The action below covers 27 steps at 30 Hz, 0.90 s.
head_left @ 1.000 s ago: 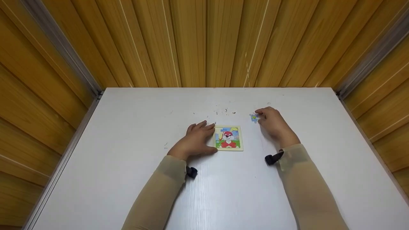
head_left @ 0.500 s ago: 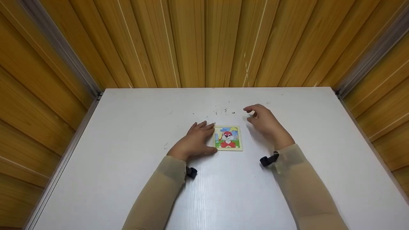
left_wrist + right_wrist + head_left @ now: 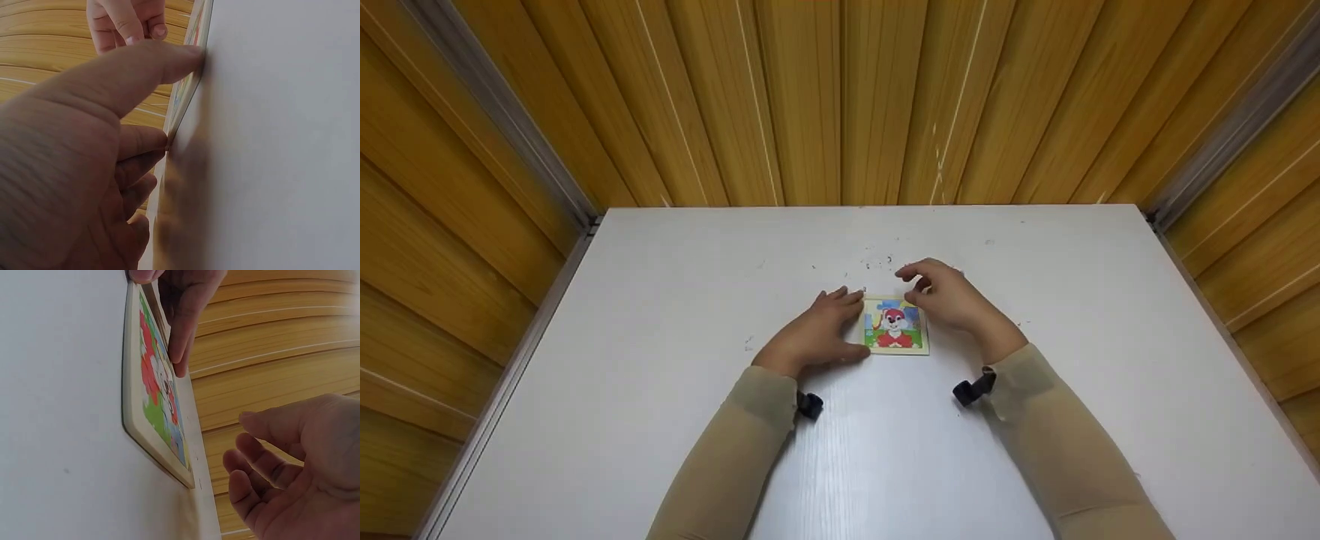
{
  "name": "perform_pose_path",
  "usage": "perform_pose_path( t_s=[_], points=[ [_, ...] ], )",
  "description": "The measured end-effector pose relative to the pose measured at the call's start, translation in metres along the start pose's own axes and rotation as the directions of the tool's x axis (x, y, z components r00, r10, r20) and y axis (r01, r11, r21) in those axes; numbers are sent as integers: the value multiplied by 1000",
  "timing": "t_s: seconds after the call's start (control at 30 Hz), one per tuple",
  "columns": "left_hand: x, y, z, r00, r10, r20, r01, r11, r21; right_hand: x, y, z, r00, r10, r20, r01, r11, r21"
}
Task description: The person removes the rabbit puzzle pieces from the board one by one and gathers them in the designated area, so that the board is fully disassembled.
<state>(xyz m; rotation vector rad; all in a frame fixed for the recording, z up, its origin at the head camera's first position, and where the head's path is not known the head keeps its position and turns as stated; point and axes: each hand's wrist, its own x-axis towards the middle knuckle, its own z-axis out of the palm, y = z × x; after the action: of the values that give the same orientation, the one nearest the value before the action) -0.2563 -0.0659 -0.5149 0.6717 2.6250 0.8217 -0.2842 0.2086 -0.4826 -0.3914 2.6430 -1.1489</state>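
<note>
A small wooden-framed jigsaw puzzle point(image 3: 894, 330) with a red and white rabbit lies on the white table. My left hand point(image 3: 817, 334) holds it from the left, thumb at the lower left corner and fingertips at the upper left; the left wrist view shows the thumb and a finger against its edge. My right hand point(image 3: 952, 296) hovers over the upper right corner. In the right wrist view, that hand's fingers point(image 3: 261, 464) are loosely bent, with nothing visible between them. Just behind the right hand, a bluish sliver of loose puzzle piece point(image 3: 961, 273) shows; the hand hides most of it.
The white table point(image 3: 675, 300) runs back to a wood-panelled wall point(image 3: 810, 105), with more panels at both sides. Dark specks point(image 3: 877, 262) mark the tabletop behind the puzzle. A black strap-on camera point(image 3: 973, 389) sits at the right wrist.
My right hand has moved left and toward me, from beside the loose puzzle piece to the puzzle's upper right corner. My left hand stays at the frame.
</note>
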Motion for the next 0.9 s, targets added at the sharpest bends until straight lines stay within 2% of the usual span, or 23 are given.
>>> perform_pose_path(
  t_s=[0.17, 0.43, 0.67, 0.9],
  points=[
    [-1, 0, -1, 1000, -1, 12, 1, 1000, -16, 1, 1, 7, 999, 4, 39, -3, 1000, -10],
    [-1, 2, -3, 1000, -11, 6, 11, 1000, -23, 1, 3, 13, 994, 52, 92, -52, 999, -2],
    [-1, 3, -2, 1000, -5, 3, 5, 1000, -13, 2, 7, 19, 991, 3, 135, 5, 998, -60],
    [-1, 1, -2, 1000, -4, 4, 4, 1000, -15, 3, 10, 23, 989, -41, 141, 55, 994, -97]
  ],
)
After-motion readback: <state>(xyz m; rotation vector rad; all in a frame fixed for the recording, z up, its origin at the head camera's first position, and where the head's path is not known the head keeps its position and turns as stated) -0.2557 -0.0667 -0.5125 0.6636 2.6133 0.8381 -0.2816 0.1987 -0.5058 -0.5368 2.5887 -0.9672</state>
